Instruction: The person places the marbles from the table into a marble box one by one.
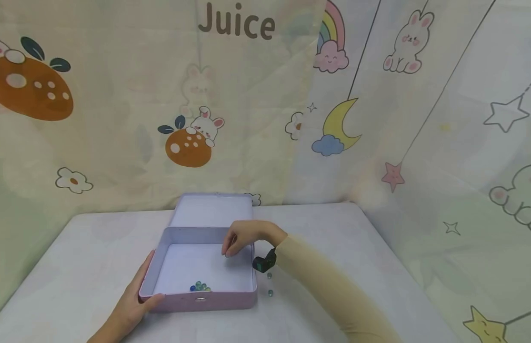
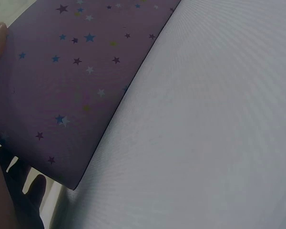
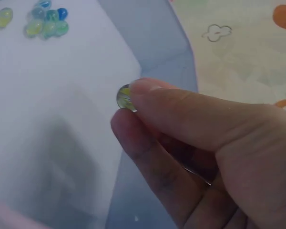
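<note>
The right hand pinches a small round glass marble between thumb and fingertips, up in the air over the open purple tin box with little stars. The white floor of the box lies straight below the marble, and a small heap of green and blue marbles sits by the near wall. The left hand grips the box's near left corner.

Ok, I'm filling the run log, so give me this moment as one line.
right hand: pinches marble over open tin | left hand: holds tin's front corner | marbles in tin | two marbles on table
</note>
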`<move>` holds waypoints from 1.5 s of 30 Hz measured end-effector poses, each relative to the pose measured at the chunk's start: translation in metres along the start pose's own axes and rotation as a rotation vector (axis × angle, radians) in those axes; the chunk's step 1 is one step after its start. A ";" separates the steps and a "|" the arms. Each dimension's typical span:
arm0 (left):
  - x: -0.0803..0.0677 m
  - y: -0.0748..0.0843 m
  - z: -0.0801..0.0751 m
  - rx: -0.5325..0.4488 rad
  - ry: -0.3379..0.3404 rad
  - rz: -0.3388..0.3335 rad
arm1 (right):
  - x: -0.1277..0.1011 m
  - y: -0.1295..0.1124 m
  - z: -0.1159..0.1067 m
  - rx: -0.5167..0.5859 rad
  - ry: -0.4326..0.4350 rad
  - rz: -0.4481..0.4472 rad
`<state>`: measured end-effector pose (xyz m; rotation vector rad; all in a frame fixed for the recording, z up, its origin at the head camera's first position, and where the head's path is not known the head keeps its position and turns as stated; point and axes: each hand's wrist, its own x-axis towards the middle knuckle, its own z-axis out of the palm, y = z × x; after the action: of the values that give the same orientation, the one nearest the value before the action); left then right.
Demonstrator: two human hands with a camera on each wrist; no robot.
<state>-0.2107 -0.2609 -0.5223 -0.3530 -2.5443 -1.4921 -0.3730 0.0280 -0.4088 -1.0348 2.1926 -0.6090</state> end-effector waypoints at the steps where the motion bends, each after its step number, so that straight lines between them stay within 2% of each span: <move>1: 0.000 0.001 0.000 -0.005 -0.005 -0.014 | 0.003 -0.001 0.002 -0.008 0.004 0.000; 6: -0.002 0.004 -0.003 0.006 -0.005 -0.014 | 0.018 -0.006 0.014 -0.076 0.015 -0.015; 11: 0.002 0.000 0.000 0.005 0.020 0.043 | 0.025 -0.003 0.015 -0.147 -0.090 0.031; 14: 0.003 -0.001 0.004 -0.013 0.020 0.050 | 0.027 0.002 0.016 -0.139 -0.150 0.080; 16: 0.002 -0.002 0.005 -0.014 0.016 0.035 | 0.029 0.005 0.018 -0.143 -0.158 0.090; 21: -0.001 -0.002 0.004 -0.002 0.015 0.006 | 0.036 0.006 0.023 -0.206 -0.059 0.059; 26: -0.002 -0.001 0.002 0.013 0.016 0.015 | 0.042 0.003 0.030 -0.287 0.031 0.043; 35: 0.000 0.000 0.005 0.008 -0.002 -0.025 | 0.042 -0.003 0.037 -0.328 0.057 0.039; 45: -0.001 0.004 0.002 0.005 0.003 -0.028 | 0.029 -0.008 0.017 -0.290 0.129 -0.026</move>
<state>-0.2084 -0.2575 -0.5203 -0.3152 -2.5606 -1.4938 -0.3710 -0.0027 -0.4256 -1.2019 2.4353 -0.3845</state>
